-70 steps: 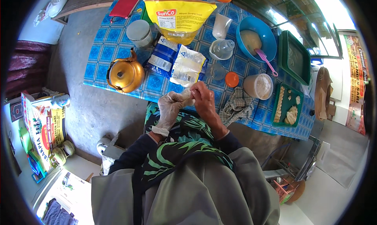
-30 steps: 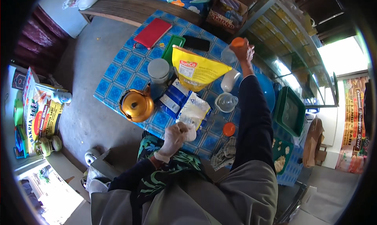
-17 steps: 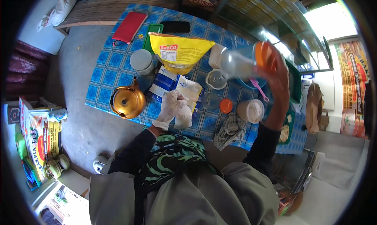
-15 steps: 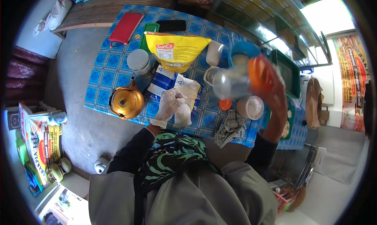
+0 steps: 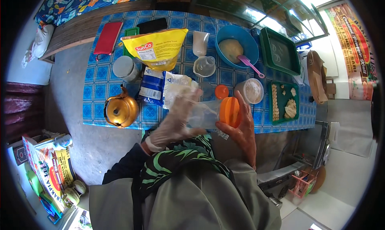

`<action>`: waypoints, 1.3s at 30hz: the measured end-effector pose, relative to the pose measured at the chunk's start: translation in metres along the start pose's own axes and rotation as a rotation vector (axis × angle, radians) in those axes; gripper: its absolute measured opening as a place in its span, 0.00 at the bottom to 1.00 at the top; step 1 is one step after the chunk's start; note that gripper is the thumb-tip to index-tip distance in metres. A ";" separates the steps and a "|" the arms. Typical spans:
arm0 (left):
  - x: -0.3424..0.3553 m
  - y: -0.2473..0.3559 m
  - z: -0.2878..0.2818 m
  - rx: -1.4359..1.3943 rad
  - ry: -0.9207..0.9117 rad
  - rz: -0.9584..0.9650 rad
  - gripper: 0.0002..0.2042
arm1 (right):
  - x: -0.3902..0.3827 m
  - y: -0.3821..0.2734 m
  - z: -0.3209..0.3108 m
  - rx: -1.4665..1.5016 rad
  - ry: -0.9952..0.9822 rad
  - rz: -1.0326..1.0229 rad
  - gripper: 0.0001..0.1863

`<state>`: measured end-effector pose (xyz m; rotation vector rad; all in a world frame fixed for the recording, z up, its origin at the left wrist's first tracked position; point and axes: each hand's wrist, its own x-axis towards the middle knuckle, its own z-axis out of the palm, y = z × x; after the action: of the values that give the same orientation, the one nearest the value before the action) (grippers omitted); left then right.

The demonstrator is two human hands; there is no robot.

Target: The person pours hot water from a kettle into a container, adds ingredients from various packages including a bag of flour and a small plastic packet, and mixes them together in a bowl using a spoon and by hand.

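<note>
The right grip (image 5: 244, 129) is clasped on the orange lid (image 5: 230, 112) of a clear jar (image 5: 203, 114), which lies sideways between the hands at the counter's (image 5: 96, 109) near edge. The gloved left grip (image 5: 172, 121) is spread beside the jar's body; blur hides whether it touches. Judging progress, the jar is in hand but its lid remains on. Right of the right grip, a green tray (image 5: 281, 103) bears a finished-looking row of small dough pieces (image 5: 274, 103), while a larger lump (image 5: 291, 109) there seems left unshaped. Beyond the grip, a blue bowl (image 5: 248, 41) contains more pale mixture (image 5: 230, 49).
</note>
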<state>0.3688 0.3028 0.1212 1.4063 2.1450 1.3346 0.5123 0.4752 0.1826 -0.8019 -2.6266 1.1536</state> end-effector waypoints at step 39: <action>-0.026 -0.066 0.191 -0.093 -0.138 0.059 0.48 | -0.019 0.082 0.038 -0.529 -0.224 -0.135 0.43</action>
<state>0.4619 0.3798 -0.0425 1.4894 1.9430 1.2992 0.5484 0.4872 0.0983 -0.5797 -3.1716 0.5384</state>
